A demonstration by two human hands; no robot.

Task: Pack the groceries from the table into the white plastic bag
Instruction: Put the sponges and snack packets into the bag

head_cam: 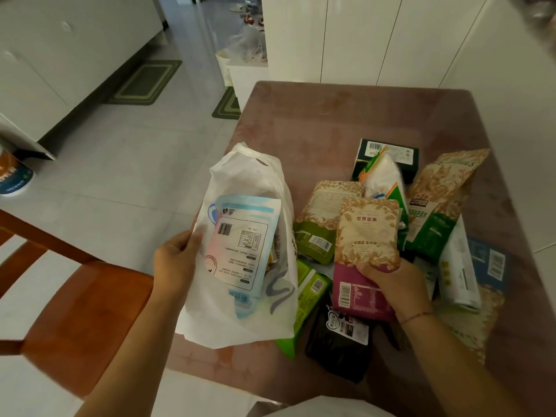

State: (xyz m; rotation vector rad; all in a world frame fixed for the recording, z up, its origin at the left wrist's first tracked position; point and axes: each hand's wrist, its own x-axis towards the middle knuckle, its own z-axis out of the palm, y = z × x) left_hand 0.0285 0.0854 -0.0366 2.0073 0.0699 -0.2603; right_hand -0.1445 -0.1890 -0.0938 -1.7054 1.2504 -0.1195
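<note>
The left hand (176, 260) gripped the white plastic bag (243, 320) at nine o'clock — the right hand (394, 284) clasped a tan-and-purple pouch (365, 236) at three o'clock.

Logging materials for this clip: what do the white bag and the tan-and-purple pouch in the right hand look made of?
White bag: thin plastic film, matte and translucent; the blue packet inside shows through and it creases softly. Tan-and-purple pouch: probably printed plastic or laminated film with a slight sheen; its paper-like pattern leaves that open.
</note>
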